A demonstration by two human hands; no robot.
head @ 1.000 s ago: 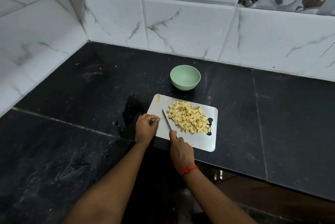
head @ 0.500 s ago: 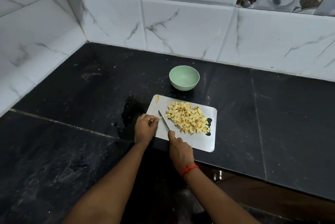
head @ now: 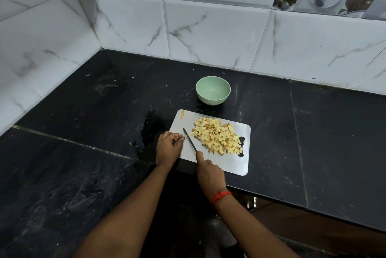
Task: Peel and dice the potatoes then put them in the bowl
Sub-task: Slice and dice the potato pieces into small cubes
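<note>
A black bench (head: 83, 111) holds a shiny grey cutting board (head: 229, 165). Just off the board's left side there is a wet patch (head: 150, 128) on the bench. The left hand (head: 169, 149) rests on the board's left edge. Its fingers are curled in tight and pinch a tiny potato bit (head: 183, 138) against the board. A thin yellow sliver (head: 182, 114) lies alone on the board's far left corner. The knife (head: 189, 139) lies slanted over the board's left half, with its tip pointing to the far side. The right hand (head: 210, 174) comes over the board's near edge and grips the knife's handle, with one finger stretched along the top. A red thread (head: 221, 196) is tied round that wrist. The diced potatoes (head: 217, 138) sit in one yellow heap on the middle of the board, just right of the blade. The green bowl (head: 213, 90) stands on the bench just behind the board's far edge, with no potato in it. A dark hole (head: 241, 139) is cut near the board's right edge, touching the heap.
</note>
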